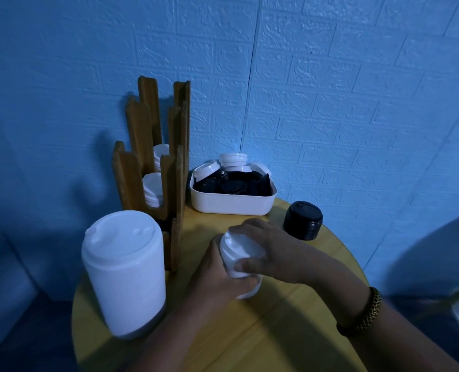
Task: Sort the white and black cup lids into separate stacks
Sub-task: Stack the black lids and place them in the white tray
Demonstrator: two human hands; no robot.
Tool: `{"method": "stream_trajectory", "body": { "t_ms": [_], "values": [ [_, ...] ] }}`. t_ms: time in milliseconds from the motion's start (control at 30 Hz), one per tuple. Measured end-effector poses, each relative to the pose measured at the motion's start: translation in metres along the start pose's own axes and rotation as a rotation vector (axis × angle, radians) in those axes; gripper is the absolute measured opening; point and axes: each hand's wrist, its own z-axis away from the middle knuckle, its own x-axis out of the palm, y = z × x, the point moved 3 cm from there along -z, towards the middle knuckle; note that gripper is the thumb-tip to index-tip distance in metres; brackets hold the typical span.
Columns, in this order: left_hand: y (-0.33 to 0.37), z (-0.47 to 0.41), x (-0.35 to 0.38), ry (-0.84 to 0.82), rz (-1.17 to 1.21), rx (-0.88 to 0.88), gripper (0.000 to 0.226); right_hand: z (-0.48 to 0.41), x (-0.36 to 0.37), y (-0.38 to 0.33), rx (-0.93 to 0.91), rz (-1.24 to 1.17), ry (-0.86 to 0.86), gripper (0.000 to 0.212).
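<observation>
Two forearms reach in from the bottom edge, the right one wearing a braided bracelet [362, 312], and meet over the round yellow counter [290, 331]. The left hand [215, 277] comes from the near left with its fingers curled round the lower part of a short stack of white lids [236, 253], gripping it from the side and below. The right hand [274, 245] arches over the same stack from the right, fingers draped across the far top and the thumb pressed against the near side, so the lids sit clamped between both hands, tilted, just above the counter. A tall white stack [123, 269] stands at the near left edge. A black stack [303, 220] stands apart at the far right. Behind the hands, a white bin [232, 204] holds mixed black and white lids, beside a wooden rack [176, 183] with white lids in its slots.
</observation>
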Motion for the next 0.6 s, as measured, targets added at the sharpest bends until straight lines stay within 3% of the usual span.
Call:
{"method": "stream_trajectory", "body": {
  "t_ms": [200, 433, 500, 600],
  "values": [
    [0.001, -0.001, 0.008, 0.078, -0.094, 0.013, 0.114, 0.000, 0.010, 0.000, 0.090, 0.067, 0.170, 0.073],
    [-0.004, -0.008, 0.002, 0.020, 0.065, -0.023, 0.090, -0.008, 0.007, 0.014, 0.028, 0.020, 0.088, 0.077],
    [-0.002, -0.005, -0.001, 0.028, 0.119, -0.024, 0.090, -0.016, -0.006, 0.025, 0.025, -0.173, 0.098, 0.071],
    [0.002, -0.004, -0.005, 0.033, 0.164, -0.002, 0.113, -0.039, -0.033, 0.053, 0.048, -0.314, 0.300, 0.039]
  ]
}}
